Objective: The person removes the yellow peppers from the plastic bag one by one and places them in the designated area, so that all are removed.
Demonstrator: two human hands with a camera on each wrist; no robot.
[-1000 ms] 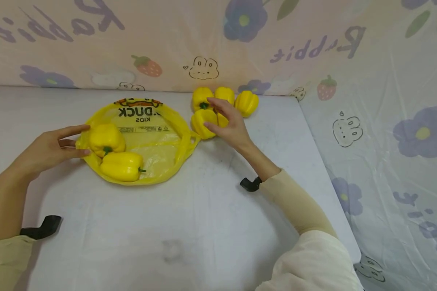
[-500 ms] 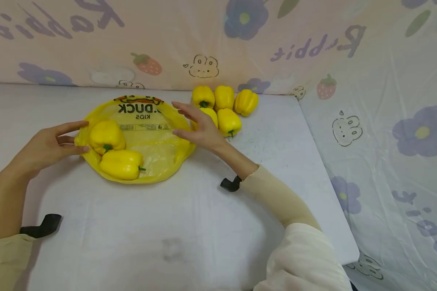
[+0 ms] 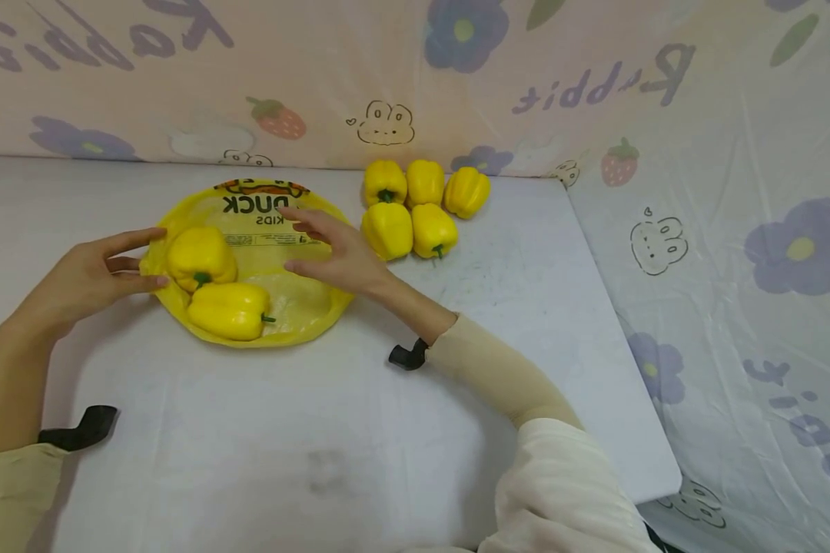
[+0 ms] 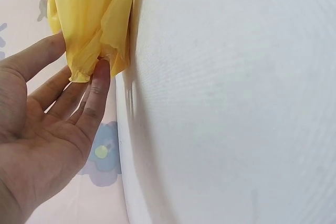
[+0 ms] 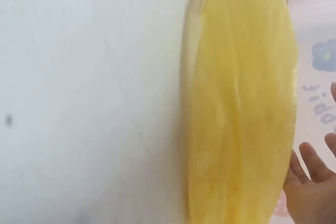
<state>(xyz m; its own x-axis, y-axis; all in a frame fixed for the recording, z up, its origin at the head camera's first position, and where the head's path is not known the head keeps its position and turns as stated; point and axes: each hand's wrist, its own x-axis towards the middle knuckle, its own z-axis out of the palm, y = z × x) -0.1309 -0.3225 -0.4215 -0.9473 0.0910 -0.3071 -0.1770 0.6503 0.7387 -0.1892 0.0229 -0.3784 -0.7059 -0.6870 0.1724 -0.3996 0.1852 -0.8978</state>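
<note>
A yellow plastic bag [image 3: 297, 303] with dark printing lies spread open on the table, its mouth up. Inside its left part sit two yellow bell peppers, one upright [image 3: 200, 253] and one on its side [image 3: 228, 311]. My left hand [image 3: 90, 276] touches the bag's left end with fingers mostly straight, its thumb nearest me; the left wrist view shows the fingertips right at the crumpled plastic [image 4: 97, 35]. Over the right part of the bag my right hand [image 3: 342, 257] hangs with spread fingers, holding nothing. The right wrist view shows the bag's side wall [image 5: 241, 108] beside that hand [image 5: 315, 187].
To the right of the bag, near the table's back edge, several more yellow peppers [image 3: 425, 184] stand in a cluster. A patterned curtain [image 3: 387, 69] rises behind the table [image 3: 415, 461] and continues along its right side.
My right hand has moved left, from the pepper cluster to over the bag, uncovering the front peppers. The bag's right rim has shifted left. My left hand stays at the bag's left end.
</note>
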